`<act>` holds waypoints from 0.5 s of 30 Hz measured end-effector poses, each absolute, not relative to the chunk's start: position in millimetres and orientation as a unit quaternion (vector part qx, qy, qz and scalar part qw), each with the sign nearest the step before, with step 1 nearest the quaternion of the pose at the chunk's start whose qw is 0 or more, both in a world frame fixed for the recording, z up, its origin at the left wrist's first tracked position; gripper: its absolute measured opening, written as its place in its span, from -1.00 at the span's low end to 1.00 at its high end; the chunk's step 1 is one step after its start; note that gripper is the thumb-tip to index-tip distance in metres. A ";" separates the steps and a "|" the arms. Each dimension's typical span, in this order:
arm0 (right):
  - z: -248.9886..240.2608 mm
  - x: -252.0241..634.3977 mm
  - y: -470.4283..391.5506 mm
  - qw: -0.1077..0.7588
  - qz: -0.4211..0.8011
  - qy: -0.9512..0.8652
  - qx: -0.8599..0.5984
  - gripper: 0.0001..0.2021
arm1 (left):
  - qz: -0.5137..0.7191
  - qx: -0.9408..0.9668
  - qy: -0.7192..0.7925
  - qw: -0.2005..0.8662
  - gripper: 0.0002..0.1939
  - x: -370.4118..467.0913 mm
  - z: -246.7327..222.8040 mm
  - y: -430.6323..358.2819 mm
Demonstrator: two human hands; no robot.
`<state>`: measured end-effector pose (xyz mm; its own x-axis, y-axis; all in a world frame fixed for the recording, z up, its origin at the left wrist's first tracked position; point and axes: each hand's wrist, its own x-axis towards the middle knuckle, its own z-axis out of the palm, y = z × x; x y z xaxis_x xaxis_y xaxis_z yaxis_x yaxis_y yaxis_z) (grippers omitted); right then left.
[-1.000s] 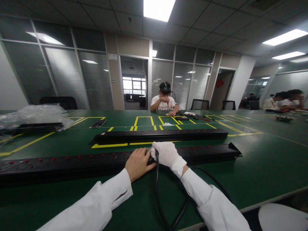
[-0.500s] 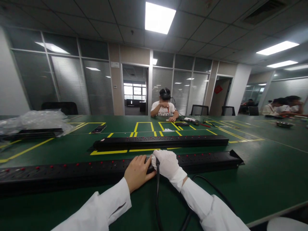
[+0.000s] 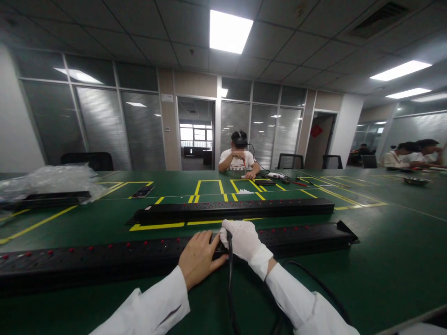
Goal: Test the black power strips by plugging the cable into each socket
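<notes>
A long black power strip (image 3: 104, 256) with a row of red switches lies across the green table in front of me. My bare left hand (image 3: 198, 258) grips it near the middle, fingers over the top and thumb along the near side. Just right of it, my white-gloved right hand (image 3: 242, 242) is closed on the plug end of a black cable, pressed against the strip's top face. The plug itself is hidden by the glove, so I cannot tell how deep it sits. From the fist the cable (image 3: 230, 288) hangs down towards me.
Behind lies a second black power strip (image 3: 237, 209), parallel to the first. Clear plastic wrapping (image 3: 52, 181) is heaped at the left, and a phone (image 3: 143, 191) lies nearby. Across the table sits a person (image 3: 239, 156) beside cables. Yellow tape (image 3: 157, 227) marks the tabletop.
The view has tilted slightly, and the near strip appears a little lower at its left end. Both hands keep their places on the strip and the plug.
</notes>
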<state>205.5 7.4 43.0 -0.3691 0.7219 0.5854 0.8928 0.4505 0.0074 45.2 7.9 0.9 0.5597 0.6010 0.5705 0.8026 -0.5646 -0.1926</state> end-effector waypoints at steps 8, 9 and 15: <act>41.0 209.1 -2.5 0.254 -0.187 -0.812 -0.491 -0.82 | -0.240 -0.852 -0.398 0.243 -0.59 44.4 -2.3 9.0; 41.4 209.7 -3.4 0.254 -0.185 -0.812 -0.491 -0.83 | -0.236 -0.851 -0.398 0.246 -0.59 44.3 -2.6 9.0; 43.1 210.5 -3.5 0.258 -0.183 -0.810 -0.494 -0.82 | -0.234 -0.851 -0.399 0.247 -0.59 44.6 -3.2 8.7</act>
